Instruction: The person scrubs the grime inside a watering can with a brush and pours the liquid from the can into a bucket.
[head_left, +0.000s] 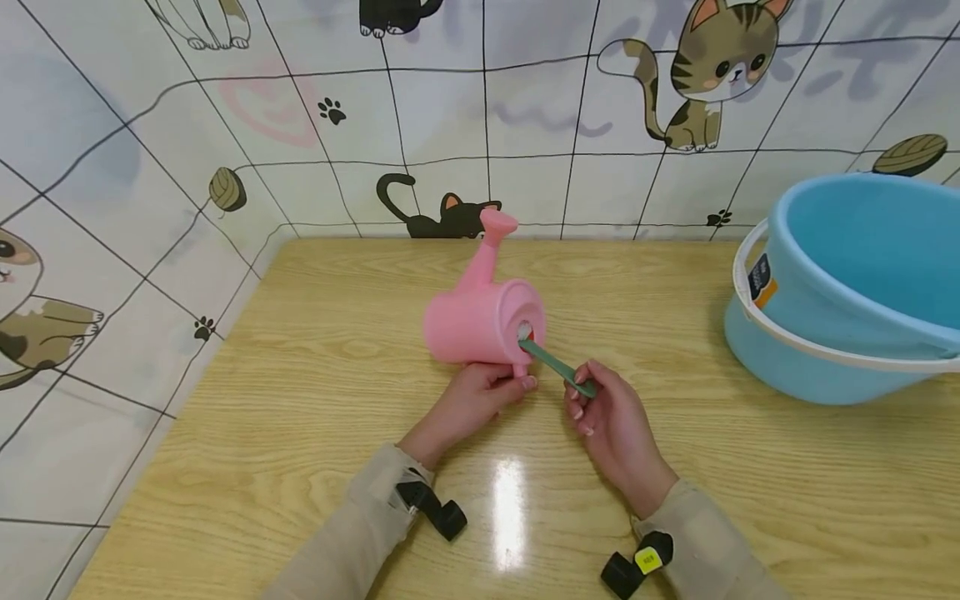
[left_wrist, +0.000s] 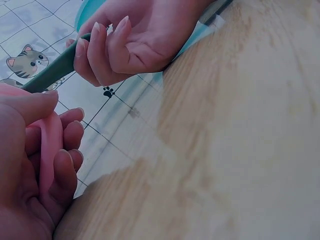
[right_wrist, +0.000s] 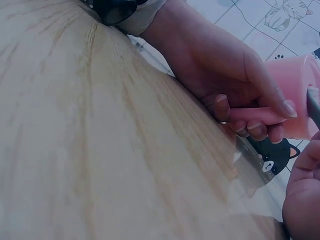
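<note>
A pink watering can [head_left: 468, 325] is tilted over, its spout pointing away to the back and its round opening facing the right hand. The left hand [head_left: 487, 396] grips the can's pink handle [right_wrist: 260, 115], fingers curled round it in the right wrist view. Between thumb and fingers, the right hand [head_left: 618, 425] holds a green-handled brush [head_left: 557, 363]. Its far end is at the can's opening, where a bit of white and red shows; the rest is hidden inside. In the left wrist view the green handle rises from the can to the right hand.
Two light-blue basins or buckets [head_left: 817, 367], one inside the other with a white carrying handle, stand at the right of the wooden table [head_left: 337, 317]. A wall covering [head_left: 540, 125] with cartoon cats borders the table at the back and left.
</note>
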